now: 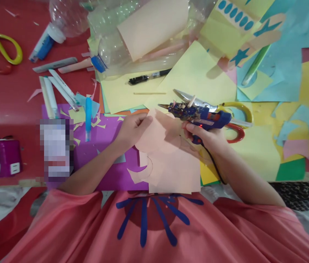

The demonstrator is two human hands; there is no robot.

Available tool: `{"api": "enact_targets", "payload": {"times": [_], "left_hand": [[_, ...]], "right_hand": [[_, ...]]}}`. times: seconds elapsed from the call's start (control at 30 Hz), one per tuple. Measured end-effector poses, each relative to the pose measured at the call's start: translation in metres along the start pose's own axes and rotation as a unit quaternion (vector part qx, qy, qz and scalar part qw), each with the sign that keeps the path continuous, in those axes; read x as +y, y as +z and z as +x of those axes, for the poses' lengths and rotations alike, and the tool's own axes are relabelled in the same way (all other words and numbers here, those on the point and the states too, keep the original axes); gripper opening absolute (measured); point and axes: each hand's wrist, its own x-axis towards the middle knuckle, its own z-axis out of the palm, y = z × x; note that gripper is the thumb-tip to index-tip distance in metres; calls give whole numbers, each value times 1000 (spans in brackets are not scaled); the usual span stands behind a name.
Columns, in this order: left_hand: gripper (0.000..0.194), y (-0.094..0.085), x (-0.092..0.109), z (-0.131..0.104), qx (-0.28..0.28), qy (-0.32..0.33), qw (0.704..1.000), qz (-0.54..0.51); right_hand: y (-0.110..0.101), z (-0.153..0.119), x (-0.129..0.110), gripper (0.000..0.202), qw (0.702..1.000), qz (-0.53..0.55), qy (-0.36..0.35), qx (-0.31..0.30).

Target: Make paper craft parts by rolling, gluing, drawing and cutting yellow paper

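My right hand [205, 137] is wrapped round the handle of a blue hot glue gun [214, 118], its nozzle pointing left and bits of scrap stuck to its front. A small red light glows on the gun. With my left hand [135, 129] I pinch the edge of a pale peach paper piece [157, 133] between thumb and fingers. The nozzle sits just above the upper edge of that piece; whether they touch I cannot tell. Beneath lies a larger peach sheet [174, 170] with cut edges. Scissors [233, 126] with yellow and red handles lie behind the glue gun.
Clear plastic bottles [113, 54] lie at the back under a peach sheet. Several markers [61, 87] and a blurred-out phone-like object [55, 149] are at left. More scissors [6, 47] lie far left, near a purple box [1, 159]. A black pen [149, 76] rests on yellow paper.
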Motion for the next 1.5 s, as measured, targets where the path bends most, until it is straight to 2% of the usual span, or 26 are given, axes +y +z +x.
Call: {"api": "enact_targets", "payload": {"times": [0.27, 0.43, 0.77, 1.03, 1.5], "left_hand": [[55, 2, -1, 0, 10, 27, 1000, 3], [52, 3, -2, 0, 12, 41, 999, 14], [49, 3, -3, 1, 9, 39, 999, 35], [40, 3, -3, 0, 10, 66, 995, 77], [41, 3, -3, 1, 27, 95, 993, 60]], "right_hand": [[11, -8, -4, 37, 1000, -18, -6, 2], [14, -7, -6, 33, 999, -29, -42, -15], [15, -6, -5, 30, 997, -29, -63, -38], [17, -5, -4, 31, 997, -25, -64, -42], [15, -7, 0, 30, 999, -8, -23, -25]]}}
